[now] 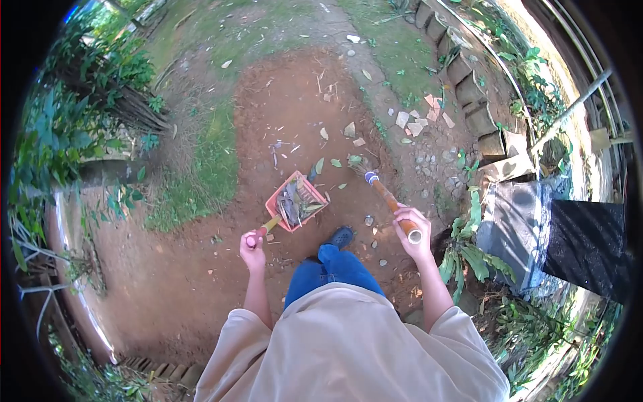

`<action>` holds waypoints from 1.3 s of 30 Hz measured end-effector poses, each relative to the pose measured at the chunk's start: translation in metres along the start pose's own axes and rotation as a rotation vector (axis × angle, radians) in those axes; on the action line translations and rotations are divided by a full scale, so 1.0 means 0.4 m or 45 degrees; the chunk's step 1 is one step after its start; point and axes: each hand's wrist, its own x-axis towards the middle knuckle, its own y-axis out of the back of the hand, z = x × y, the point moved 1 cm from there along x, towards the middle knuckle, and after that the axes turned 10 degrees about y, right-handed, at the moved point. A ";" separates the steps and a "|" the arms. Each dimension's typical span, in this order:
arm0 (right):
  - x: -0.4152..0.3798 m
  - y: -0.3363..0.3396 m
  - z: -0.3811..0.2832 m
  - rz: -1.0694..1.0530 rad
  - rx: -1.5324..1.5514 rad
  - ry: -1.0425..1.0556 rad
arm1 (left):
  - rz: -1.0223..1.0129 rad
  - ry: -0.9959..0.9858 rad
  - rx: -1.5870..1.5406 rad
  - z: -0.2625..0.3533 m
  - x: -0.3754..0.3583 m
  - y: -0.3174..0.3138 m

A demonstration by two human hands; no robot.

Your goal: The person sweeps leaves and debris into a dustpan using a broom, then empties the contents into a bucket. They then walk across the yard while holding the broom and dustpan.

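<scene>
My left hand (252, 250) is closed round the pink-ended handle of an orange dustpan (276, 197). The pan looks like a slotted plastic basket, and dry leaves (292, 204) and debris lie inside it. In my right hand (413, 231) is the thick bamboo handle of a broom (386, 195), with a blue and white band near its lower end. The broom's thin bristles (360, 166) reach down to the soil, right of the pan. Green leaves (336, 161) lie on the ground between bristles and pan.
Bare brown soil (295, 100) stretches ahead, bordered by grass (207, 181). Broken tile pieces (415, 124) and stones lie at the right, beside a row of upright edging tiles (477, 114). A leafy plant (462, 258) and black sheeting (583, 241) are further right; a bushy trunk (114, 100) leans at left.
</scene>
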 end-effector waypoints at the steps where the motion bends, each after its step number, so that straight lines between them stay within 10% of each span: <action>1: -0.005 0.008 -0.016 -0.024 0.000 -0.007 | 0.015 0.000 -0.003 -0.021 -0.008 0.013; 39: 0.034 -0.251 -0.017 -0.160 0.105 0.102 | 0.373 0.306 -0.034 -0.359 -0.317 0.181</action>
